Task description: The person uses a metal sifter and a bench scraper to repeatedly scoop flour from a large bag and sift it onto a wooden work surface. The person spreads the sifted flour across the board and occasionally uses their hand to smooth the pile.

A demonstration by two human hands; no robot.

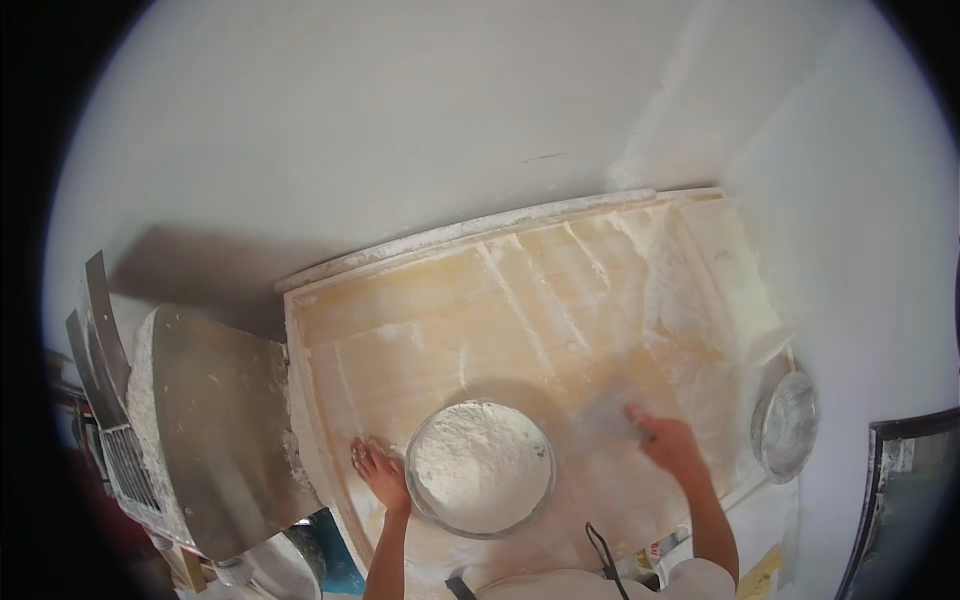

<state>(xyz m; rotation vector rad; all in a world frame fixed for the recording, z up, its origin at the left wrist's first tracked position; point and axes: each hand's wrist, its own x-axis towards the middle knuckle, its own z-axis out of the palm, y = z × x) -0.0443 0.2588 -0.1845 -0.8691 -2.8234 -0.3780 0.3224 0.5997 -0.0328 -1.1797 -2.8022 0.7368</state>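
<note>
A round metal bowl (484,469) full of white flour stands on a flour-dusted wooden board (420,360). Just left of the bowl, my left hand (381,472) rests on the board with its fingers apart, holding nothing. On the bowl's right, my right hand (670,442) grips a flat, greyish scraper (604,411), whose blade is blurred and lies low over the board. Streaks and thin ridges of flour run across the board's far half.
A long floured rod (465,225) lies along the far edge by the wall. To the left stands a large metal machine (225,427) coated with flour. A metal basin (785,427) is beyond the board's right edge, near a pale, floury bag or cloth (750,300).
</note>
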